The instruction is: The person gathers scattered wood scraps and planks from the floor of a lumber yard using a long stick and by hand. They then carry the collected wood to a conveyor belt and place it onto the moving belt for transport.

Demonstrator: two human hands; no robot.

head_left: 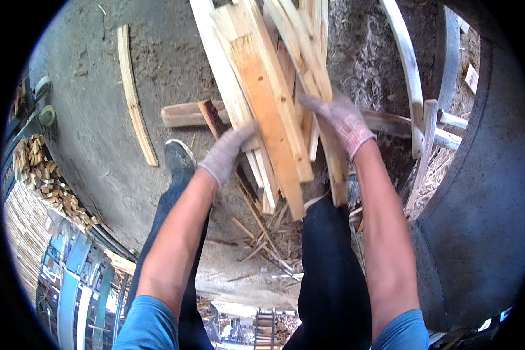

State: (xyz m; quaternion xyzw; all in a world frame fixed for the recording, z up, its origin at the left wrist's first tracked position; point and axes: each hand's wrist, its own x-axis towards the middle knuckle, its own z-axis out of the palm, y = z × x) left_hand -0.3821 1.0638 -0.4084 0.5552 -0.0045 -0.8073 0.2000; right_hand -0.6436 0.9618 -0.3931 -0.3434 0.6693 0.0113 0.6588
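A loose bundle of pale wooden boards (pixel 268 105) stretches away from me between my gloved hands, with its near ends above my feet. My left hand (pixel 230 149) grips the bundle's left side, its fingertips hidden among the boards. On the right side, my right hand (pixel 338 116) closes over a rougher board, thumb laid across its top. Both knit gloves are whitish, the right one with a reddish cuff. Beneath the bundle, a thick timber (pixel 184 115) lies crosswise on the ground, and a dark brown strip (pixel 213 119) leans beside my left hand.
A single narrow board (pixel 134 99) lies on the dirt floor at left. Stacked wood pieces (pixel 46 181) stand farther left. At right are a curved pale beam (pixel 407 70) and a large dark metal surface (pixel 484 204). Splinters (pixel 262 233) litter the ground between my feet.
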